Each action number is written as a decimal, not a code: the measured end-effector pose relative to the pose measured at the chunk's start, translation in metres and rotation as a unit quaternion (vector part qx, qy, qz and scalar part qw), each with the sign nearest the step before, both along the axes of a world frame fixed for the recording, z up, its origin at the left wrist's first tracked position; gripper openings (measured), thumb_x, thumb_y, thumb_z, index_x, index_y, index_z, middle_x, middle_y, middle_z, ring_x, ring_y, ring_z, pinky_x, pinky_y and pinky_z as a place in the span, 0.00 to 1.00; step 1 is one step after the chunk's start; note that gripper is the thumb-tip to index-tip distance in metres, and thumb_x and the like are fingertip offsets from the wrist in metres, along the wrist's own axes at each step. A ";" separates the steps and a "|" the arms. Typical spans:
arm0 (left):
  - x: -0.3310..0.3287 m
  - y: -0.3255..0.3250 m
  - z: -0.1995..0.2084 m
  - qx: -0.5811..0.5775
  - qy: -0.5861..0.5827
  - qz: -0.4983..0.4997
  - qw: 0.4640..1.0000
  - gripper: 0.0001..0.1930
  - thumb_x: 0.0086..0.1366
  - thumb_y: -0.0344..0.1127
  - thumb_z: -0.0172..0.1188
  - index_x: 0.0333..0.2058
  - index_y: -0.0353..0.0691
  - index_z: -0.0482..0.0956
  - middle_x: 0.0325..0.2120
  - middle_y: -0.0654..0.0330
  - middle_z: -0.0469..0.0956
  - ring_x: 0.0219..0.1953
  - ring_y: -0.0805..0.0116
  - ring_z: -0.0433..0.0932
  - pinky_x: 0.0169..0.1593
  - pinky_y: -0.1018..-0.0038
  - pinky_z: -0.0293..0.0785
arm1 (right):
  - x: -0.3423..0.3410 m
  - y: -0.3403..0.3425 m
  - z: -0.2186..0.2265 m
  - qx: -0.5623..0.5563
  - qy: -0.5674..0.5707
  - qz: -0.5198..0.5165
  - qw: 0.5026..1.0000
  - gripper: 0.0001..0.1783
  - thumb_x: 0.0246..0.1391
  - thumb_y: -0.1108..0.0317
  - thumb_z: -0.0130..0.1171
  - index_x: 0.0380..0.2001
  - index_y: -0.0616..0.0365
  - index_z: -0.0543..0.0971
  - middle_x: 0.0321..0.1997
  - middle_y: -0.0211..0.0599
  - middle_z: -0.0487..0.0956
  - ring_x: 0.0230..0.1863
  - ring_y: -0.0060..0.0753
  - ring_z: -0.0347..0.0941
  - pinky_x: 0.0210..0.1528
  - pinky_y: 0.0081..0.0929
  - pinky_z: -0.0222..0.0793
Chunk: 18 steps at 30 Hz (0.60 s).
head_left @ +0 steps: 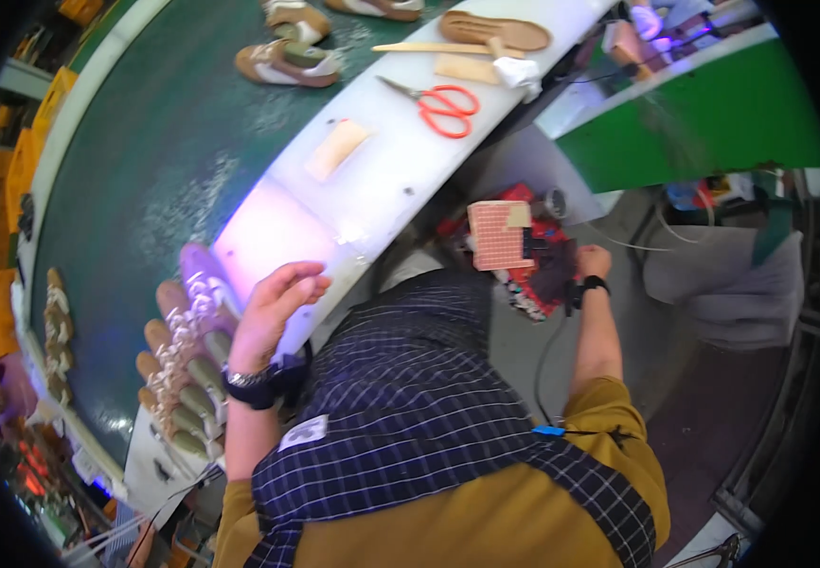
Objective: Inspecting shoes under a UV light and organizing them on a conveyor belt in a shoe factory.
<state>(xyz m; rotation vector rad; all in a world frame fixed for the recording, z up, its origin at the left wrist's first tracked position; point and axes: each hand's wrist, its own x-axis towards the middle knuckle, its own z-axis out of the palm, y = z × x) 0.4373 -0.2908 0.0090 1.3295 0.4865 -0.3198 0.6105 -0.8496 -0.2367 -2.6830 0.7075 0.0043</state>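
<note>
My left hand (282,301) hovers over the near edge of the white work ledge (396,166), its fingers loosely bent and nothing visible between them. Just to its left stands a row of sneakers, with a lilac one (204,275) at the far end and tan, white and green ones (178,327) nearer me. My right hand (596,262) is lowered on the right with its fingers curled in. Whatever it may hold is hidden. Close by are a dark lump (554,272) and a pink-gridded box (497,235) on a red, patterned pile.
Red-handled scissors (446,111), a tan paper piece (339,150), a brown insole (495,30) and a pale stick (429,47) lie along the ledge. More sneakers (287,62) sit on the green belt (145,142). Grey cloth (727,284) hangs at right.
</note>
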 end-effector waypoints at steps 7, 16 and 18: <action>-0.025 0.000 -0.012 0.005 0.033 -0.003 0.999 0.15 0.65 0.33 0.49 0.48 0.31 0.72 0.37 0.57 0.78 0.38 0.72 0.75 0.47 0.76 0.69 | -0.040 -0.034 -0.106 -0.080 0.051 0.027 0.995 0.09 0.37 0.68 0.60 0.25 0.56 0.82 0.32 0.42 0.81 0.40 0.45 0.77 0.47 0.34 0.69; -0.046 0.002 -0.022 0.049 0.114 0.038 0.992 0.16 0.65 0.35 0.50 0.47 0.32 0.72 0.37 0.57 0.78 0.38 0.72 0.75 0.46 0.76 0.69 | -0.061 0.052 -0.084 -0.004 0.132 0.004 0.991 0.17 0.40 0.66 0.62 0.37 0.59 0.77 0.36 0.54 0.78 0.42 0.52 0.75 0.48 0.40 0.69; -0.048 -0.008 -0.009 0.085 0.150 0.052 0.984 0.16 0.65 0.36 0.51 0.47 0.32 0.73 0.37 0.56 0.78 0.39 0.71 0.75 0.47 0.76 0.69 | -0.057 0.062 -0.090 0.008 0.175 0.090 0.981 0.21 0.44 0.58 0.61 0.41 0.58 0.76 0.38 0.54 0.78 0.43 0.55 0.74 0.48 0.44 0.69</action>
